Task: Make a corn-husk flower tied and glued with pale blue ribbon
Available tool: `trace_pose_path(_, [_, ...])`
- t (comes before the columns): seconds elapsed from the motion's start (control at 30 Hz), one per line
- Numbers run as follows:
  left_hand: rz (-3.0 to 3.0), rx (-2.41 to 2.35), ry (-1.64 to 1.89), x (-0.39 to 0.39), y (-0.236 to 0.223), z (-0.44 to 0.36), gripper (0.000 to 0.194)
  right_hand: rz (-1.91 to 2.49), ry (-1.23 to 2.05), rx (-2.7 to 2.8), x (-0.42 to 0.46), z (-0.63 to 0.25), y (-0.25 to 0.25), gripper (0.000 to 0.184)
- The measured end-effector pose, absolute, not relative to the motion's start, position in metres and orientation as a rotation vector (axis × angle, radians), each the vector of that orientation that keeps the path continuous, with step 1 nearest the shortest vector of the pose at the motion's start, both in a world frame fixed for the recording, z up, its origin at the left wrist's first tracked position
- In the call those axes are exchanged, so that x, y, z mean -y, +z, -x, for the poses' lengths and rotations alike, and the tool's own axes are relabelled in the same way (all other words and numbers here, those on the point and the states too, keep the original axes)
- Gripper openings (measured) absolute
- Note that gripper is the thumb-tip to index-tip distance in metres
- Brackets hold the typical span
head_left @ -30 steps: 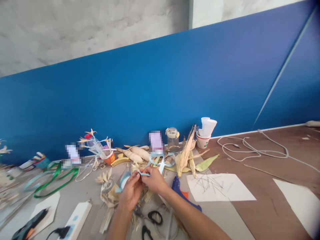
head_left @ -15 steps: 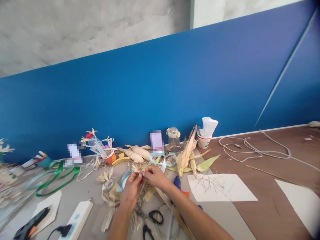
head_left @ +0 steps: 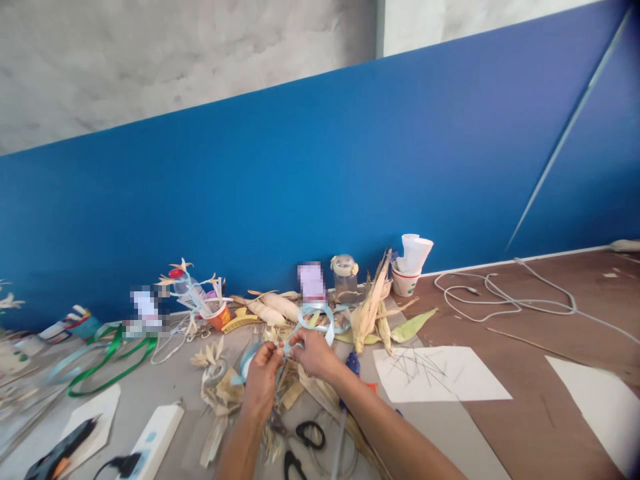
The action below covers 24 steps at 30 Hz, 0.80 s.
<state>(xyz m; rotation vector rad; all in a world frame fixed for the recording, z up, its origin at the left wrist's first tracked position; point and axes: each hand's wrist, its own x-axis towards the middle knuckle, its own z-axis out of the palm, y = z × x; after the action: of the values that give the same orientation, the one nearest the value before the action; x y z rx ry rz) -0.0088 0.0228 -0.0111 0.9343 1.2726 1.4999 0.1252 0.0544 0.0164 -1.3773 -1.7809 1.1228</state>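
Observation:
My left hand (head_left: 261, 381) and my right hand (head_left: 314, 353) meet above the table, fingertips pinched together on a light blue ribbon (head_left: 316, 318). The ribbon curls up in a loop behind my right hand and trails down to a roll (head_left: 247, 361) beside my left hand. Dried corn husks (head_left: 223, 393) lie under and around both hands.
Black scissors (head_left: 306, 441) lie just below my wrists. A blue glue gun (head_left: 352, 365) sits right of my right arm. Corn cobs (head_left: 371, 308), a glass jar (head_left: 345, 275), paper cups (head_left: 411, 263), green ribbon (head_left: 111, 357), a power strip (head_left: 153, 439), white cable (head_left: 505, 298) and white paper sheets (head_left: 440, 375) are spread about.
Both hands have shifted slightly up and away from me with the ribbon, and the blue loop now stands higher behind my right hand.

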Motion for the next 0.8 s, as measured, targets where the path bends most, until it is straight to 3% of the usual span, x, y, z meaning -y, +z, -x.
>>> trace_pose_path(0.8, [-0.819,-0.927,1.528,-0.01,0.025,-0.001,0.025,1.178,1.078,1.828,-0.033,-0.135,0.06,0.008])
